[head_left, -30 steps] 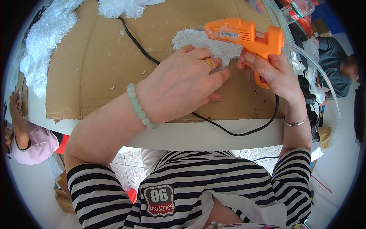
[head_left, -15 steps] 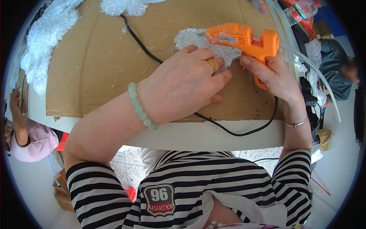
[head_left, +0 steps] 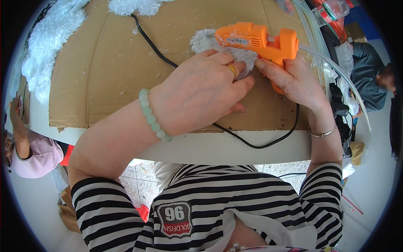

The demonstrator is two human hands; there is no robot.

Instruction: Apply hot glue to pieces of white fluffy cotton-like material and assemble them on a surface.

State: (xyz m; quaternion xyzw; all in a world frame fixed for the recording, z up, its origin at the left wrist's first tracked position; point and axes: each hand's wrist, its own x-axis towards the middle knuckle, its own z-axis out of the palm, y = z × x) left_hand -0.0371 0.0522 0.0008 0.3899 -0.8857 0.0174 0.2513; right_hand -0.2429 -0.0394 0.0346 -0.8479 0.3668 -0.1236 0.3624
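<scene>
My right hand grips an orange hot glue gun by its handle. Out of the gun's back runs a long clear glue stick. Its nozzle points left, at the upper part of a small white fluffy fabric piece lying on cardboard. My left hand is closed over the near part of that piece with bent fingers, which hide much of it. The black cord loops below the gun and passes under my left hand.
The cardboard sheet covers most of a white table. White fluffy material is heaped at the far left, with more at the back. Clear sticks lie far right. Other people sit at left and right.
The glue gun has shifted left and slightly away from me with my right hand, its nozzle further over the fabric piece. My left hand stays nearly in place.
</scene>
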